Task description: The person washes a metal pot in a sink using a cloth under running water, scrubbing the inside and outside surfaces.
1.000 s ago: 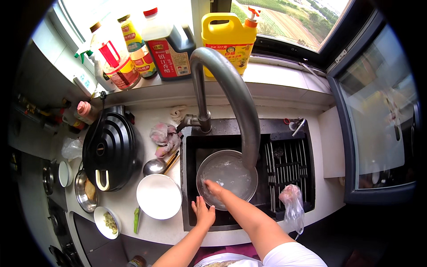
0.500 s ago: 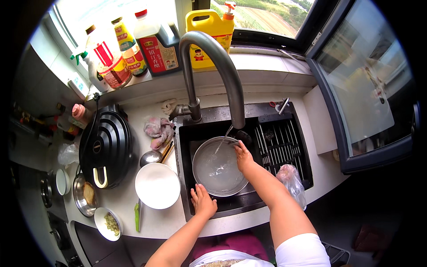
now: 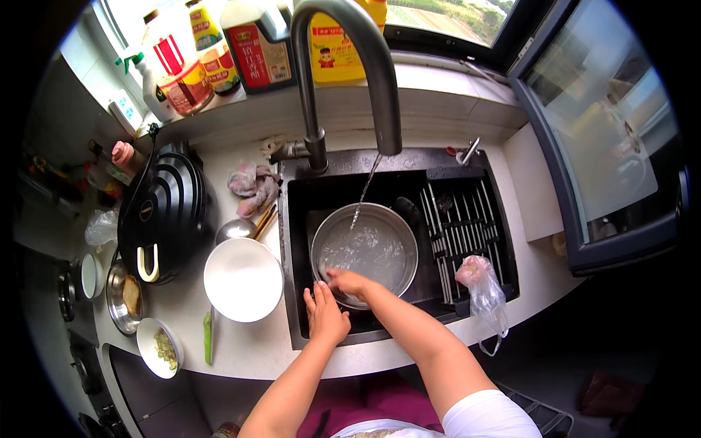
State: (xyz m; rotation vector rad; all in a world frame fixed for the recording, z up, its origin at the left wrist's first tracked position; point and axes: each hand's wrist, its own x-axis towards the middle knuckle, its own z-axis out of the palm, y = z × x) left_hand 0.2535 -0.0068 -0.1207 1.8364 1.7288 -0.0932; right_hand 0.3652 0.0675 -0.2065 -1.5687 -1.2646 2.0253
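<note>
A round metal basin holding water sits in the dark sink. Water runs into it from the curved grey faucet. My left hand touches the basin's near-left rim, its fingers apart and stretched toward it. Just over that same rim, my right hand reaches inside the basin, close to my left fingertips. Its fingers point left, slightly bent and partly hidden against the inner wall. I see nothing held in either hand.
A white bowl, a ladle, a crumpled cloth and a black electric pan stand left of the sink. A drying rack spans its right side, with a plastic bag nearby. The open window juts in at right.
My right hand has moved from the basin's far right rim to its near-left inside wall. My left hand has shifted slightly up and left. The view has tilted down a little.
</note>
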